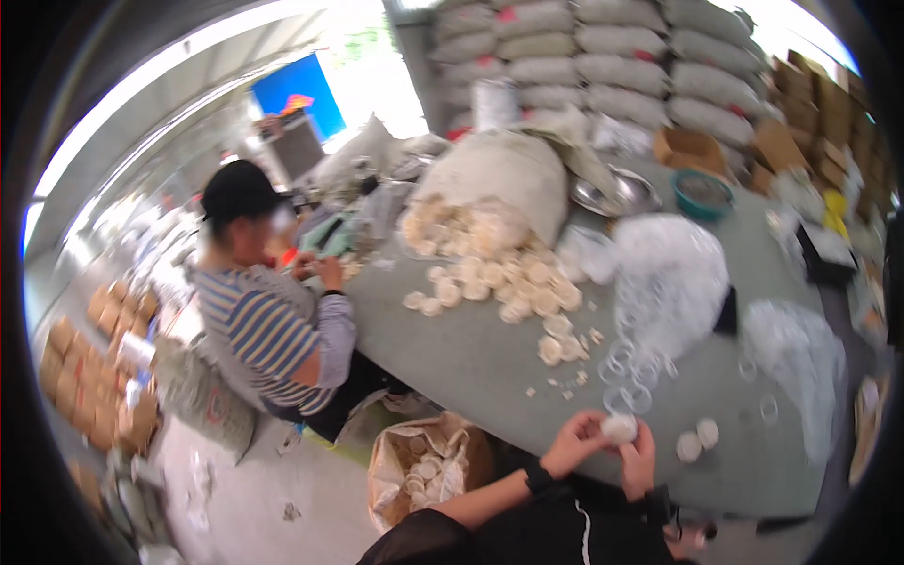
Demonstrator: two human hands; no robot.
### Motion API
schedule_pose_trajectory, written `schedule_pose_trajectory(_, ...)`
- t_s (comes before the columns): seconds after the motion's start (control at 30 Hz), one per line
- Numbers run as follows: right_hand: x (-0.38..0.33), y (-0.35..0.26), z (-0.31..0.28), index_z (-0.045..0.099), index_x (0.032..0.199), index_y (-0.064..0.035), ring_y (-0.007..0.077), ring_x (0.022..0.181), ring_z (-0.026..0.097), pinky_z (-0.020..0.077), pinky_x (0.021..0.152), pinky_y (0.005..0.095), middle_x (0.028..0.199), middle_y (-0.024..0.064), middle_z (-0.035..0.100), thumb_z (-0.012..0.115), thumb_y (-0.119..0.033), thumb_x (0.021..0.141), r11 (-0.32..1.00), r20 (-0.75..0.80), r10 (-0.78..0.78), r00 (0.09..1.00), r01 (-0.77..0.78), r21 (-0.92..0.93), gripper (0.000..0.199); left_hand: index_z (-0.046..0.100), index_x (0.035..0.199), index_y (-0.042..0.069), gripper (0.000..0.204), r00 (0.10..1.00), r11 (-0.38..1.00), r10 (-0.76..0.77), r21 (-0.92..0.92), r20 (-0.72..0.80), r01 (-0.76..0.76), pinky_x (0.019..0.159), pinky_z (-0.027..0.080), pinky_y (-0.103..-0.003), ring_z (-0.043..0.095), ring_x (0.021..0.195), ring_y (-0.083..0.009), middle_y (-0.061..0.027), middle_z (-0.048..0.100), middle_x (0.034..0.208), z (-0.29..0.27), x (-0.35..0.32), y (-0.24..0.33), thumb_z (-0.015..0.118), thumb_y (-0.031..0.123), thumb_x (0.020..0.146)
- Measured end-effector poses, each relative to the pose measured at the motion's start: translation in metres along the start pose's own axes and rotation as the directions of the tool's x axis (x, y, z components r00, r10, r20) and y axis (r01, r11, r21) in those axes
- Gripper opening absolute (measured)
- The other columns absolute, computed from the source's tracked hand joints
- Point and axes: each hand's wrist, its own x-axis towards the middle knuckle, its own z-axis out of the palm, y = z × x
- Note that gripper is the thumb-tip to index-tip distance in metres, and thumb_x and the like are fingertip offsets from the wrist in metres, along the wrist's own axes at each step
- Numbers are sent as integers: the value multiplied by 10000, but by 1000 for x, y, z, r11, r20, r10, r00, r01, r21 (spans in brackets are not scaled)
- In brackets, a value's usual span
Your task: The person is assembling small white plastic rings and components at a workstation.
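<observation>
Both my hands meet at the table's near edge around one small round white piece [619, 428]. My left hand [576, 443] grips it from the left and my right hand [640, 454] from the right. Two similar white discs [697, 439] lie just right of my hands. Clear plastic rings [629, 367] are scattered on the table right above them. A heap of cream round pieces [513, 282] spills from a big white sack [499, 174] farther up the grey-green table [471, 348].
A person in a striped shirt and black cap [268, 330] sits at the table's left side, hands [320, 271] busy. A brown bag of white pieces [424, 466] stands on the floor by my left arm. Clear plastic bags [673, 273], a metal bowl [621, 193], a teal bowl [702, 193], stacked sacks and cartons behind.
</observation>
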Motion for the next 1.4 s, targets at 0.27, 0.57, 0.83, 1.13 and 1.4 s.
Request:
schedule_pose_trajectory(0.27,6,-7,13,386,1161,1,139,991,495,404,861,267,1070,65,501,424,83,762,971,133,-95,987,63,230,409,488,1010,34,282,997,999,-35,13,-62,36,627,464,-256,550,745,-135,-83,572,886,-3,4,17,558,4,739)
schedule_pose_trajectory(0.57,-4,-11,4,458,1095,16,102,636,484,423,609,223,860,54,538,384,-35,783,763,250,82,965,-222,607,325,526,958,39,233,937,926,-147,-289,317,243,591,454,-283,520,607,-127,-70,572,792,-14,4,17,597,19,737)
schedule_pose_trajectory(0.83,-5,-4,4,500,950,-19,41,535,441,370,493,183,712,-1,512,378,-120,841,840,197,153,968,-232,491,192,539,845,26,124,974,967,-112,-204,198,153,471,386,-213,467,525,-81,-44,561,723,-4,-1,19,549,131,780)
schedule_pose_trajectory(1.13,-3,-6,0,522,847,-50,19,441,375,278,380,159,627,-37,474,440,-262,887,876,202,261,944,-320,362,231,541,690,57,242,974,977,-206,41,-98,211,455,362,-194,479,521,-54,-11,549,647,17,-1,18,469,203,868)
schedule_pose_trajectory(1.4,-5,-11,4,487,988,-44,58,636,466,385,584,195,748,-14,501,478,-143,857,879,362,175,915,-311,361,165,540,769,47,317,949,976,-175,-170,-261,133,529,417,-238,530,595,-93,-28,572,688,16,7,16,398,297,902)
